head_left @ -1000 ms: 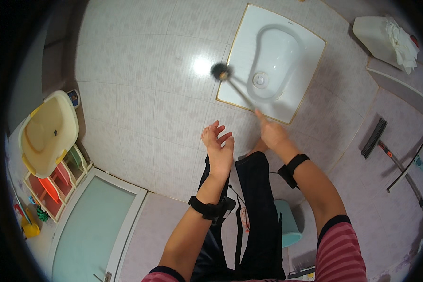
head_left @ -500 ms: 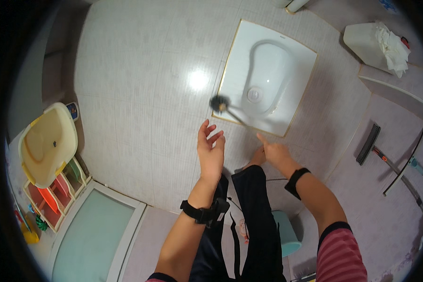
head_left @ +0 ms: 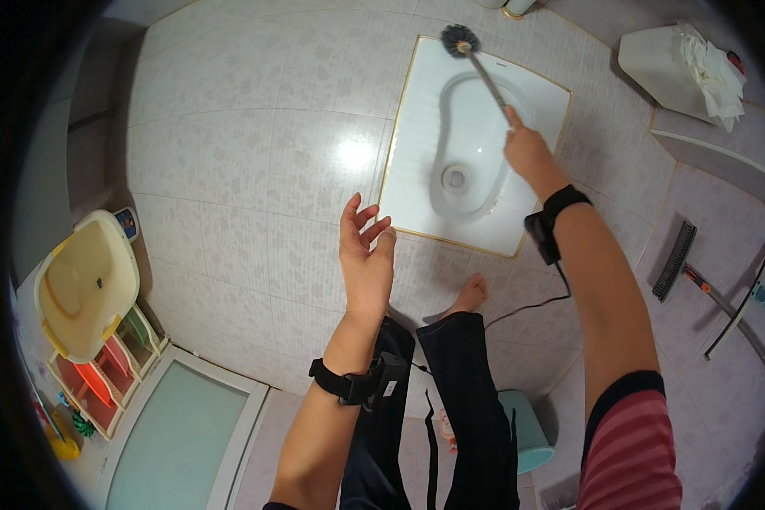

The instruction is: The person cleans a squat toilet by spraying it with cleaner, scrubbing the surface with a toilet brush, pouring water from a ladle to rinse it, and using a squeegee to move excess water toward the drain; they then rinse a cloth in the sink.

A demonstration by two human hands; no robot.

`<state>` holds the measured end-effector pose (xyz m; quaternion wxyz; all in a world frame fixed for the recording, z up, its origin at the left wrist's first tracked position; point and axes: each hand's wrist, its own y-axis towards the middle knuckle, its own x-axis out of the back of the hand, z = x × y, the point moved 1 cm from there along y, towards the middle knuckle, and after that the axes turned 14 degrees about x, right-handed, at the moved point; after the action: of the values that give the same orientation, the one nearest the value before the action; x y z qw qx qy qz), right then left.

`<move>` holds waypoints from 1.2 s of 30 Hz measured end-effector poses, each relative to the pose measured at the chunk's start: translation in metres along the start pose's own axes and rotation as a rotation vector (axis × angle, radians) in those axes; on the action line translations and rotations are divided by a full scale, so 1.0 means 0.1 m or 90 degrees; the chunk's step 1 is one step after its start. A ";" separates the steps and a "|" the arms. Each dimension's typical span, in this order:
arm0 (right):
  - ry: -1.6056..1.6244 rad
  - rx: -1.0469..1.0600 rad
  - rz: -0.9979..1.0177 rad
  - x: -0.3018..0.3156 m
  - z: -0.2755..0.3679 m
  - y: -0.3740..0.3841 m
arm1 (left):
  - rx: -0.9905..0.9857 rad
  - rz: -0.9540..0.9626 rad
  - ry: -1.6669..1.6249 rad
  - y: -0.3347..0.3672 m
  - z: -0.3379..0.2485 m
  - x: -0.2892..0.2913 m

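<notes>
My right hand (head_left: pixel 527 149) grips the grey handle of a toilet brush (head_left: pixel 478 61), arm stretched out over a white squat toilet (head_left: pixel 416 144) set in the tiled floor. The dark bristle head rests at the toilet's far rim. My left hand (head_left: pixel 365 263) hovers empty, fingers spread, above the floor tiles just left of the toilet's near corner. Both wrists wear black bands. My bare foot (head_left: pixel 469 295) stands just before the toilet's near edge.
A white bin (head_left: pixel 663 64) with crumpled paper sits at the upper right. A floor scrubber (head_left: pixel 680 259) and a squeegee (head_left: pixel 752 293) lie at right. A teal bucket (head_left: pixel 527 425) stands behind my legs. A yellow child seat (head_left: pixel 89 285) and coloured shelves are at left.
My right arm has reached forward, carrying the brush head from the toilet's near left edge to its far rim. My left hand stayed raised and open.
</notes>
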<state>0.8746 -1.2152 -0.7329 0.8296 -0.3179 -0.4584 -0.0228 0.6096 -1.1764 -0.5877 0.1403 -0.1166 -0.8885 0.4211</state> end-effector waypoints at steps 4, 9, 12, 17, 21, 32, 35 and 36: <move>0.100 -0.012 0.066 -0.18 0.54 -0.28 | 0.025 -0.007 0.006 -0.03 0.07 -0.01; -0.024 0.080 0.184 -0.12 0.73 -0.31 | 0.053 -0.006 0.032 -0.09 0.18 -0.05; -0.121 0.159 0.151 -0.21 0.37 -0.40 | 0.072 -0.004 0.005 -0.11 0.22 -0.09; -0.046 -0.087 0.127 -0.28 -0.52 -0.96 | 0.028 -0.040 0.098 -0.12 0.42 -0.02; -0.090 0.021 0.143 -0.27 -0.04 -1.00 | 0.063 0.000 0.041 -0.06 0.34 0.06; -0.058 0.004 0.109 -0.11 -0.01 -0.16 | 0.037 -0.001 0.005 0.03 0.32 -0.12; 0.029 -0.053 -0.033 -0.34 -0.91 -0.63 | 0.046 0.017 0.008 -0.04 0.42 -0.23; 0.077 -0.106 -0.046 -0.39 -1.02 -0.84 | 0.048 0.016 0.029 -0.06 0.46 -0.21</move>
<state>0.9006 -1.3483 -0.7592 0.8250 -0.3670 -0.4155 -0.1097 0.6123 -1.2196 -0.6140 0.1593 -0.1321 -0.8669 0.4535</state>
